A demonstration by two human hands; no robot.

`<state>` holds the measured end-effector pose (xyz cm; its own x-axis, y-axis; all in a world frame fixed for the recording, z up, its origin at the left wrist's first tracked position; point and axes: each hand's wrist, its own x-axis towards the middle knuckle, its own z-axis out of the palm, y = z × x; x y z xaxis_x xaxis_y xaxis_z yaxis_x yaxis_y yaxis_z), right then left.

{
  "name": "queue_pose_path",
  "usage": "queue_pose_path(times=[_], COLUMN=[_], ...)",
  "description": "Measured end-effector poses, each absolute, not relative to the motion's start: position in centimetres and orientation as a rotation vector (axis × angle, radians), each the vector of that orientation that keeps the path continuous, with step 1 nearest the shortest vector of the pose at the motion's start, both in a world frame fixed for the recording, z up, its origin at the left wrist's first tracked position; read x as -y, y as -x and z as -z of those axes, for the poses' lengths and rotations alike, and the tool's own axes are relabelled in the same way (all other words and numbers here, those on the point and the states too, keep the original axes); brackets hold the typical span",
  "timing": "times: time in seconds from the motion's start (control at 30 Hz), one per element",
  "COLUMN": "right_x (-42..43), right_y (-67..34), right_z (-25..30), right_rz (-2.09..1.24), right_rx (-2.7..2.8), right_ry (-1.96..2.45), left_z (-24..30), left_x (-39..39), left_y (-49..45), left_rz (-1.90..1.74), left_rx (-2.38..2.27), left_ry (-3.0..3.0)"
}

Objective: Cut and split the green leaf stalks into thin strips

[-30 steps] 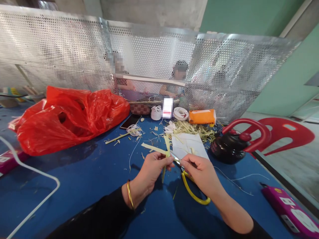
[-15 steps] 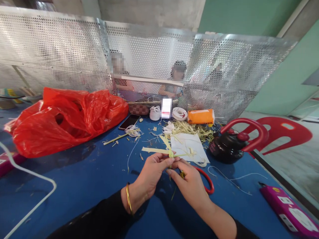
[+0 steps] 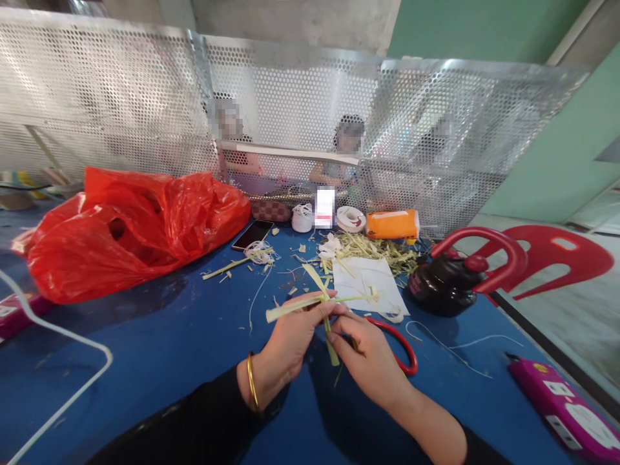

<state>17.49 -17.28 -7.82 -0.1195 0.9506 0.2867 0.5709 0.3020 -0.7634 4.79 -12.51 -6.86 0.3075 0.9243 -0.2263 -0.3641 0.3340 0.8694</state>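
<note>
Blue tabletop (image 3: 145, 336) carries a red plastic bag (image 3: 130, 226) at far left and a black kettle (image 3: 445, 284) at right. Left hand (image 3: 295, 332) and right hand (image 3: 368, 355) both pinch crossed pale-green leaf strips (image 3: 310, 300) just above the tabletop. Strips judged light, pliable, easily torn; best gripped at the crossing. Since half a second ago, the long strip has tilted downward at left.

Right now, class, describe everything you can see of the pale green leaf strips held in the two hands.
The leaf strips are flat, narrow, pale yellow-green bands, like palm leaf, crossing where the fingers pinch them. One runs left, one up and away, one points down, a thin one runs right. The left hand and right hand grip them above the blue table.
</note>
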Motion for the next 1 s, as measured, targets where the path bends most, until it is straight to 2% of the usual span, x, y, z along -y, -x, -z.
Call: queue_pose_path(times=[0.17,0.37,0.53,0.6,0.7,0.8,0.87,1.0], right_x=[17.5,18.0,18.1,17.6,16.6,16.1,16.1,16.1], right_y=[-17.6,-17.8,-19.0,-19.8,-20.6,-20.5,-20.1,-19.6], right_z=[7.3,7.3,6.3,6.0,5.8,5.9,6.1,6.7], right_rz=[-0.755,-0.762,-0.176,-0.118,-0.566,-1.056,-1.139,-1.048], right_rx=[1.803,1.838,1.662,1.576,1.539,1.349,1.198,1.1], right_ry=[1.384,1.347,1.406,1.52,1.593,1.442,1.374,1.354], left_z=[6.4,6.4,5.8,5.8,6.2,6.5,6.4,6.0], left_x=[12.6,12.0,11.8,12.0,12.3,12.4,12.3,12.5], left_y=[-4.7,-4.6,-4.4,-4.5,-4.4,-4.3,-4.2,-4.3], left_rz=[-0.969,-0.943,-0.881,-0.769,-0.601,-0.525,-0.506,-0.545], left_rx=[-0.855,-0.873,-0.888,-0.862,-0.817,-0.797,-0.783,-0.826], left_ry=[-0.857,-0.92,-1.105,-1.141,-1.188,-1.249,-1.263,-1.243])
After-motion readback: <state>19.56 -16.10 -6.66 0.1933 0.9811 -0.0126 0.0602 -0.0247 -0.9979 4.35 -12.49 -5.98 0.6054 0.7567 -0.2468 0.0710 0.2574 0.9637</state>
